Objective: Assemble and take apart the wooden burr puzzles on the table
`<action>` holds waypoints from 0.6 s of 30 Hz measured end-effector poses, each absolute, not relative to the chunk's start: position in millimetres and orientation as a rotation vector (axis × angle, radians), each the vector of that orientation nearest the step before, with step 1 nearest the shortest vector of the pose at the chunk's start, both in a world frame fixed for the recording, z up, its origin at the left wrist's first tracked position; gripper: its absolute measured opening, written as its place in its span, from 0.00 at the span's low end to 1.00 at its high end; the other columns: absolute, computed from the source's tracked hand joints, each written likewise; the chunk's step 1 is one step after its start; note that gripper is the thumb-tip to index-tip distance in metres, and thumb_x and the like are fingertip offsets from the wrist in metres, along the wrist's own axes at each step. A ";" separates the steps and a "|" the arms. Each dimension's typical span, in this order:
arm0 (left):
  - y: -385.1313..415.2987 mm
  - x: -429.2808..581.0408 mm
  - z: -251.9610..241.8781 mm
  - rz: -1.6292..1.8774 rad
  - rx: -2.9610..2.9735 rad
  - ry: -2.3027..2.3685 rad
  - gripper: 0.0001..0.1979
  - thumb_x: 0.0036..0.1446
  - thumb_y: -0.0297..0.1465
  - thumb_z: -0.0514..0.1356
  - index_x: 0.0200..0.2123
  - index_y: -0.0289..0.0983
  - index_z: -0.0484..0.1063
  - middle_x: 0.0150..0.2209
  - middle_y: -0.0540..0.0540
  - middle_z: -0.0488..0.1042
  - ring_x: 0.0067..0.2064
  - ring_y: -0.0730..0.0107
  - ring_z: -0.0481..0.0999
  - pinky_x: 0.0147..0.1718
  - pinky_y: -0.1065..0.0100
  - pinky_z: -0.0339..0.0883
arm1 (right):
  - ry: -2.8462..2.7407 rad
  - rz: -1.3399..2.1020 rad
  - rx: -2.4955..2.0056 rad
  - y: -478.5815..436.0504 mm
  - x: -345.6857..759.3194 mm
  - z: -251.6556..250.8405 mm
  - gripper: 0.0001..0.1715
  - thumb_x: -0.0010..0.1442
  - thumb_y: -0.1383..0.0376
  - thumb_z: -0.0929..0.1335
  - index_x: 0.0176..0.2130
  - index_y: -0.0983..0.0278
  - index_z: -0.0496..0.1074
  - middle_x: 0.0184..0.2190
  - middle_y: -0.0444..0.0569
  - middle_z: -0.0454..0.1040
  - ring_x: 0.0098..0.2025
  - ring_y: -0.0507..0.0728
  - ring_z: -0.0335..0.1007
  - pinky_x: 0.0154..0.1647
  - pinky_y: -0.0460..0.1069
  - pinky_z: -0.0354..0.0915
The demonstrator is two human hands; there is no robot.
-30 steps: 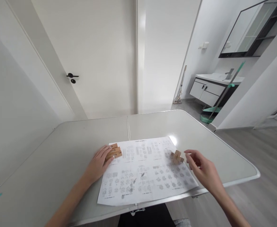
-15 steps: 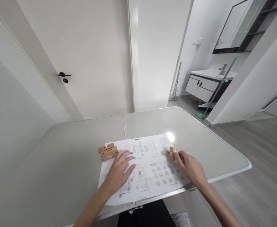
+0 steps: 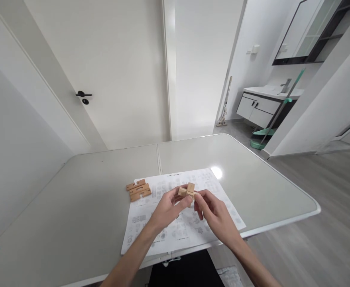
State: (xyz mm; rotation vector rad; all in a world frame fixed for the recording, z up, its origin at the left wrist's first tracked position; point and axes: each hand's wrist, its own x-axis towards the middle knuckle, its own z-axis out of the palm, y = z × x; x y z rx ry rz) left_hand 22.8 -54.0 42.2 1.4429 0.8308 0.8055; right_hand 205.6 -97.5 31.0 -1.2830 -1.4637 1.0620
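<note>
A small wooden burr puzzle [image 3: 190,188], made of pale crossed blocks, is held up over the printed sheet. My left hand [image 3: 171,205] grips it from the left, thumb in front and fingers behind. On the other side my right hand [image 3: 212,209] pinches its right end with thumb and forefinger, the other fingers curled below. Beneath both hands lies the white instruction sheet [image 3: 145,235], covered in small grey diagrams. Several flat, notched wooden pieces [image 3: 138,189] lie side by side at the sheet's upper left corner, apart from my hands.
The pale folding table [image 3: 88,207] has a seam across its middle and a rounded metal rim. Beyond it stand a white door [image 3: 127,71], a mop [image 3: 225,103], a green broom and dustpan [image 3: 257,143], and a sink cabinet [image 3: 258,105].
My right hand has brought the wooden puzzle leftward from the sheet's right side. My left hand has moved right from the sheet and closed on it. The notched pieces stay put.
</note>
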 end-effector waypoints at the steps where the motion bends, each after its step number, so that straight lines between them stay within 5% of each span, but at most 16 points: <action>1: -54.0 21.1 43.1 0.810 1.437 0.841 0.25 0.63 0.46 0.64 0.60 0.41 0.73 0.55 0.40 0.78 0.59 0.48 0.75 0.60 0.49 0.66 | -1.473 1.105 -1.271 -97.9 206.0 31.7 0.28 0.70 0.41 0.59 0.37 0.60 0.70 0.27 0.44 0.73 0.25 0.54 0.66 0.27 0.47 0.63; 6: -53.8 10.2 45.8 0.726 1.474 0.873 0.26 0.62 0.40 0.67 0.61 0.42 0.71 0.55 0.41 0.78 0.60 0.50 0.75 0.61 0.51 0.66 | -1.463 1.547 -1.009 -99.5 217.4 41.0 0.27 0.71 0.43 0.61 0.38 0.62 0.71 0.33 0.46 0.71 0.29 0.52 0.65 0.27 0.46 0.62; 11: -54.0 8.1 60.1 0.628 1.610 0.805 0.29 0.60 0.36 0.68 0.63 0.42 0.69 0.55 0.41 0.78 0.59 0.51 0.75 0.60 0.53 0.66 | -1.268 2.005 -0.721 -96.5 227.9 32.8 0.26 0.69 0.44 0.66 0.46 0.64 0.73 0.39 0.51 0.73 0.27 0.50 0.67 0.16 0.41 0.53; 14: -55.6 6.7 71.3 0.575 1.729 0.833 0.29 0.55 0.37 0.71 0.60 0.43 0.74 0.53 0.44 0.80 0.58 0.51 0.76 0.61 0.54 0.64 | -1.221 2.117 -0.651 -93.2 230.3 19.7 0.24 0.67 0.46 0.69 0.43 0.64 0.74 0.35 0.49 0.74 0.22 0.47 0.64 0.13 0.41 0.45; 18: -61.8 0.3 79.4 0.494 1.915 0.924 0.29 0.50 0.38 0.74 0.56 0.46 0.77 0.54 0.47 0.80 0.56 0.52 0.77 0.60 0.56 0.65 | -1.424 1.932 -0.720 -91.7 225.2 12.7 0.20 0.64 0.50 0.73 0.37 0.66 0.77 0.26 0.43 0.70 0.20 0.46 0.59 0.18 0.43 0.51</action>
